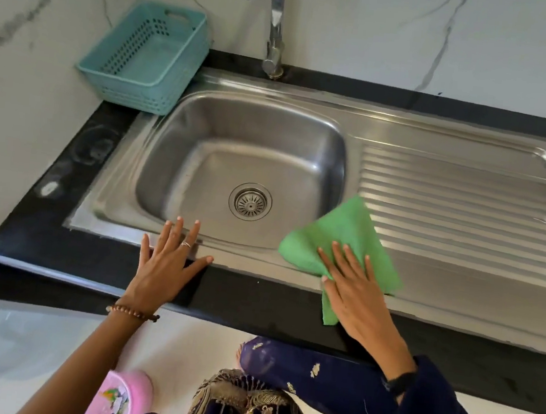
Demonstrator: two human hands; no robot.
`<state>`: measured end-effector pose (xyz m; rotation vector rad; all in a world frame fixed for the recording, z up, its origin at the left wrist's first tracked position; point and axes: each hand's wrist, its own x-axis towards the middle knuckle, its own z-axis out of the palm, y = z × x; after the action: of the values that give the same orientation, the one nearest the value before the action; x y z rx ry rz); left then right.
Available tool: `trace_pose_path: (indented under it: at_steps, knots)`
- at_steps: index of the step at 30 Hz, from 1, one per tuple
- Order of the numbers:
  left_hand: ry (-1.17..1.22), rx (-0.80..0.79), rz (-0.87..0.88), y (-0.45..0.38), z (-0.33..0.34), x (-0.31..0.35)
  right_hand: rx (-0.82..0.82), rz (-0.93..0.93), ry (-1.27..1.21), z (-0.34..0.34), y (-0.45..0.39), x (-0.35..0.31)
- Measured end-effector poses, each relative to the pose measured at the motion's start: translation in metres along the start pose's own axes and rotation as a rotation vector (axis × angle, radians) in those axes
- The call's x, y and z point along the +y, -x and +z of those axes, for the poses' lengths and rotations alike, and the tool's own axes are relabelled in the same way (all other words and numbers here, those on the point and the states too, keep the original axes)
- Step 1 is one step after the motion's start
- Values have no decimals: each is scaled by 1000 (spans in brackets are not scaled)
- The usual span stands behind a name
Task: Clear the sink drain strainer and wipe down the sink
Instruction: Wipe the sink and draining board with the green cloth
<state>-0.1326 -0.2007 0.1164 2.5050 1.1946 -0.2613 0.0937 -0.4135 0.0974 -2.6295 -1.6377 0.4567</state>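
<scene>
Wiping the steel sink (443, 148) looks to be the step in hand, and it should go best with broad, overlapping strokes that work from the ribbed drainboard at the right of the frame, along the front rim, and down into the basin, so that anything loosened ends up at the drain and not on the black table (253, 302). The basin fills the middle of the frame and appears clean and dry, though glare on the steel makes small smears hard to rule out.

The green cloth (340, 239) lies at lower centre-right, spread over the front rim where basin meets drainboard, one corner hanging over the table edge. Keeping it flat, not bunched, gives the most contact.

The right hand (353, 296) rests palm-down on the cloth, its fingers (344, 257) splayed wide and pressing the fabric to the rim, not pinching it. The left hand (165, 262) lies flat on the table and rim at lower centre-left, fingers spread, holding nothing and apparently bracing.

The drain strainer (250, 201) sits seated in the basin floor, centre frame, with no debris visible on it.
</scene>
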Motion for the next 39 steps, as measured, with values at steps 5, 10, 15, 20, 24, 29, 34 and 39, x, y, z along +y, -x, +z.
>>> trace_pose_path:
  at_steps: [5,10,15,20,24,29,34,39]
  knots:
    - [-45,83,44,10,2,-11,-71,-278,-54,0,-26,-49]
    - [87,136,28,12,4,-21,-98,-424,-49,-1,-62,-92]
    - [205,149,-54,6,-1,-48,-119,-538,-8,3,-103,-158]
    - [106,124,-40,-6,-15,-86,-134,-522,-127,4,-119,-190]
    - [93,74,-7,-25,-34,-123,-172,-520,-203,0,-100,-152]
    - [79,30,27,-47,-50,-162,-302,-389,-216,-8,-77,-112]
    - [49,41,128,-72,-63,-187,-335,-438,-204,-11,-104,-159]
    - [202,95,188,-85,-69,-195,-325,-528,-205,-3,-144,-232]
